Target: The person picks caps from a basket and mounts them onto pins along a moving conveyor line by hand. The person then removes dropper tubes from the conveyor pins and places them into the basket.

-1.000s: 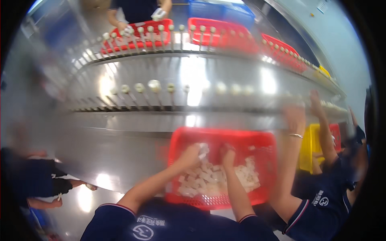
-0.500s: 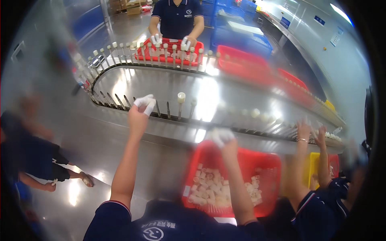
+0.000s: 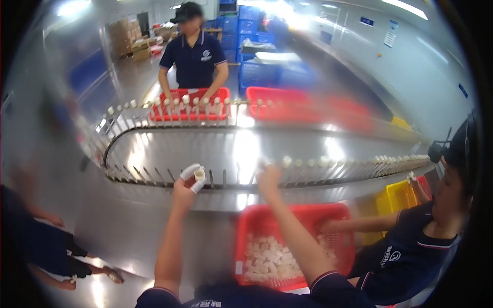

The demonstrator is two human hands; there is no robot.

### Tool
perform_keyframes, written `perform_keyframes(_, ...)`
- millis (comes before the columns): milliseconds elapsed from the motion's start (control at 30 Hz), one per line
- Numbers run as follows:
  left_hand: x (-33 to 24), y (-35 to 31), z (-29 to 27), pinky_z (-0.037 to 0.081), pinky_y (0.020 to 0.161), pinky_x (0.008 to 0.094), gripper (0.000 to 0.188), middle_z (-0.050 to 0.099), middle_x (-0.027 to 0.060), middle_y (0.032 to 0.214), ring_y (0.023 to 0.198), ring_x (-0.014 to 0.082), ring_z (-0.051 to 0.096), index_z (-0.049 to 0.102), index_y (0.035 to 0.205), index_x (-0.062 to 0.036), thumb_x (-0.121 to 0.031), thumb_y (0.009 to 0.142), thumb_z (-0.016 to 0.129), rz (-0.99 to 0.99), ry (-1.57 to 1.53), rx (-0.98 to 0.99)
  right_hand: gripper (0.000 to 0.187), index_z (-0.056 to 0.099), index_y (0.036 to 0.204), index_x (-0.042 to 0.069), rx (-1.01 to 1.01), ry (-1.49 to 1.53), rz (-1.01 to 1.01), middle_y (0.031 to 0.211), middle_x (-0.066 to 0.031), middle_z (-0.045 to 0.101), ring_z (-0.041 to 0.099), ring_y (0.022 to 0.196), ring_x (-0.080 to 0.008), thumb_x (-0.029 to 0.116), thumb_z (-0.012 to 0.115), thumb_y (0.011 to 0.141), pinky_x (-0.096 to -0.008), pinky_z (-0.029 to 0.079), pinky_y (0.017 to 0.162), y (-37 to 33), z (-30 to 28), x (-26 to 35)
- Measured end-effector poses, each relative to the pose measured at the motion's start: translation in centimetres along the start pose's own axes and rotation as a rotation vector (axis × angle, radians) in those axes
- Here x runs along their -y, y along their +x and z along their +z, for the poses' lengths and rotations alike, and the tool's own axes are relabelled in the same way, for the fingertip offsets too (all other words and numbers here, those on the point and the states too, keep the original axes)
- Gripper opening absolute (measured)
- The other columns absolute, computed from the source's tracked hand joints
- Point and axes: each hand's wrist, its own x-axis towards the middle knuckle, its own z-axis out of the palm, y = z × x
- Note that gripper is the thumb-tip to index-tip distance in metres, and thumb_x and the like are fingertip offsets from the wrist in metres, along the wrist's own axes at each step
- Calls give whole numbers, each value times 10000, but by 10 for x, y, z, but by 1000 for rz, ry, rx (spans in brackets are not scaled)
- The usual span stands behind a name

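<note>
With white-covered fingertips, my left hand (image 3: 186,186) grips a small cream-white hollow cap (image 3: 200,175), its open end showing. It is at the near row of upright metal pins (image 3: 224,178), several of them bare. Farther right along this row is my right hand (image 3: 268,179), raised to pin height. Its fingers are smeared by motion, so I cannot make out what they hold. Pale caps (image 3: 311,163) top the pins beyond it. Below my right forearm stands a red basket (image 3: 295,211) with many loose cream-white caps (image 3: 267,256) in it.
The pins follow the edge of a long metal table (image 3: 179,149) with a rounded left end. Across it, a person (image 3: 195,64) has both hands at another red basket (image 3: 154,116). At right, a co-worker (image 3: 405,246) reaches into my basket. Yellow baskets (image 3: 393,200) stand beyond.
The view has tilted up. My right hand has moved from over the basket to the pins. A cap now shows in my left hand. The right-hand co-worker's arm has come into my basket.
</note>
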Motion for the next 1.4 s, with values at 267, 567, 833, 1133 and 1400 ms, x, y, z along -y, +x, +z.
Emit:
perform_keyframes(267,-27,-50,17,447,802,247,341,587,61,983,912,131,559,520,1026,-31,10,714,653,-94,-9,129,292,563,1060,26,309,95,384,1070,-170,568,547,1005,-272,97,556,777,-329,422,860,-154,-68,26)
perform_keyframes(567,-92,-52,21,448,810,324,351,533,66,1029,998,247,544,481,922,-74,113,655,610,4,-208,217,385,531,1088,108,848,-336,-213,1154,-129,482,425,1088,-324,272,552,740,-448,353,888,-233,-130,57)
perform_keyframes(833,-65,-59,49,429,686,285,477,559,99,973,782,165,533,452,1163,-98,-62,724,636,19,-103,252,387,486,1088,106,907,-423,453,1032,-200,494,513,947,-357,226,562,727,-451,434,749,-266,-101,-38)
perform_keyframes(1133,-36,-38,69,418,642,239,415,571,59,941,789,119,528,453,1129,-99,-123,756,633,-96,-29,102,482,508,1099,131,890,-377,456,1012,-138,524,549,859,-323,155,643,637,-398,466,692,-242,-116,-106)
perform_keyframes(1400,-44,134,-111,464,638,355,312,628,171,773,697,288,612,619,873,-19,-302,744,623,211,1381,-767,285,596,859,102,856,-358,167,913,-136,552,499,909,-306,248,661,623,-423,420,758,-201,-85,-188)
